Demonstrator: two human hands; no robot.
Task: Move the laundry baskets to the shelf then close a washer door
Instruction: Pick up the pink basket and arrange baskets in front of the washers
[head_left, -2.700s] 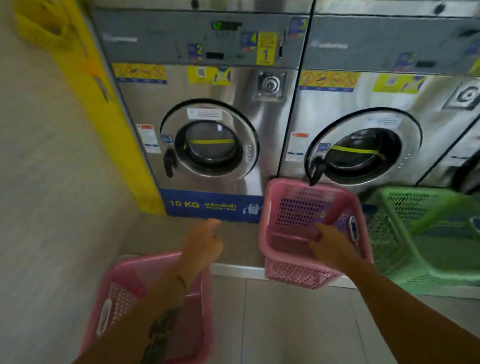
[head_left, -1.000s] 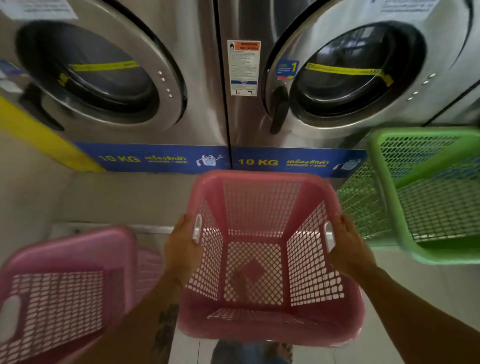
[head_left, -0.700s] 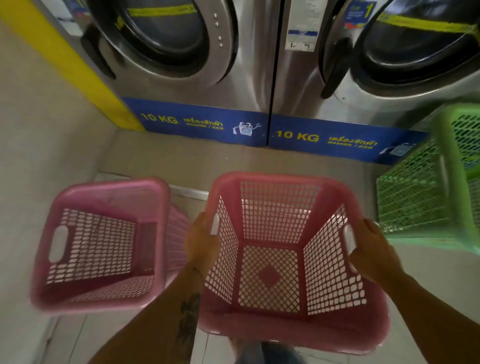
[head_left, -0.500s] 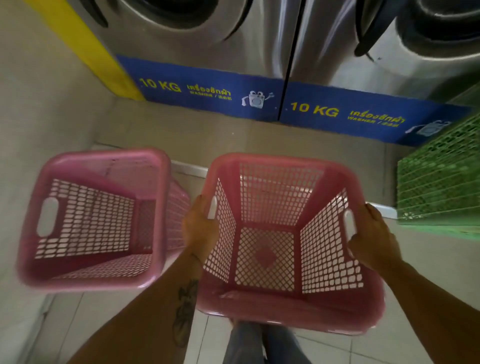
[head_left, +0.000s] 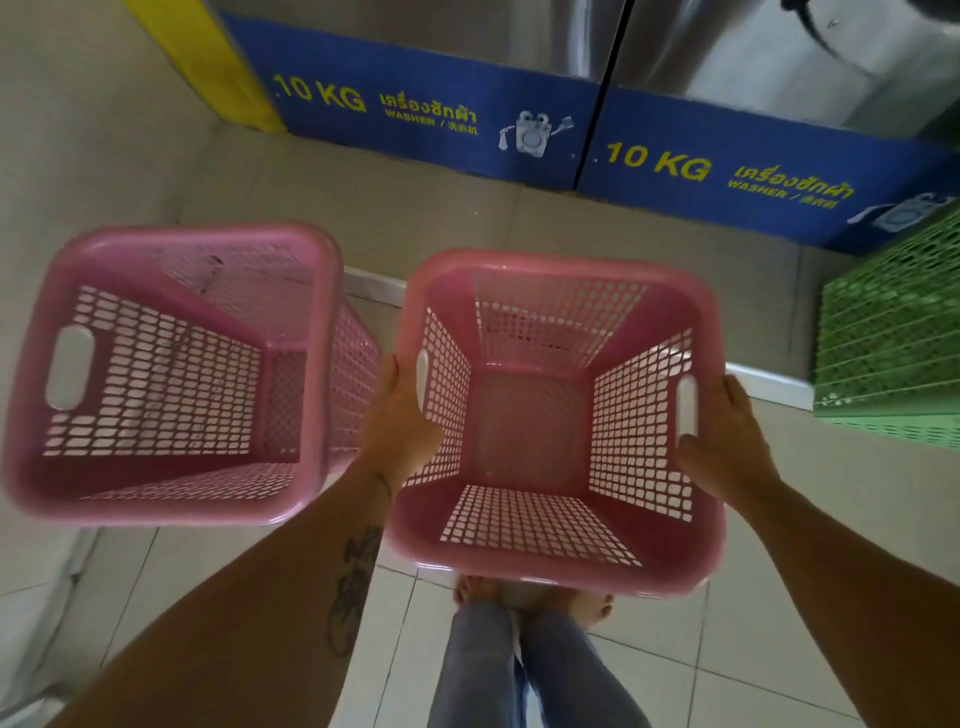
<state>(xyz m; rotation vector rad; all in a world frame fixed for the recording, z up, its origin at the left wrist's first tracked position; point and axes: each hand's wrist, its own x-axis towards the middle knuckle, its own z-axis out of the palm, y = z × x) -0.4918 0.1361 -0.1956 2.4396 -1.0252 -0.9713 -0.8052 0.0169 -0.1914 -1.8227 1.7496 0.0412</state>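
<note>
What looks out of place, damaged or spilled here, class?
Nothing stands out. The left hand and right hand grip the held pink basket by its sides; it is empty and unbroken. The other pink basket is empty too; the green basket is mostly out of frame.

a pink mesh laundry basket (head_left: 561, 266) fills the centre of the frame, empty, opening up, gripped at its two handle sides by the left hand (head_left: 400, 421) and right hand (head_left: 727, 441). a second pink basket (head_left: 171, 236), also empty, sits just beside it at centre left. a green basket (head_left: 893, 332) shows partly at the right edge. the steel fronts of the washers (head_left: 753, 52) run along the top, doors mostly out of frame.
</note>
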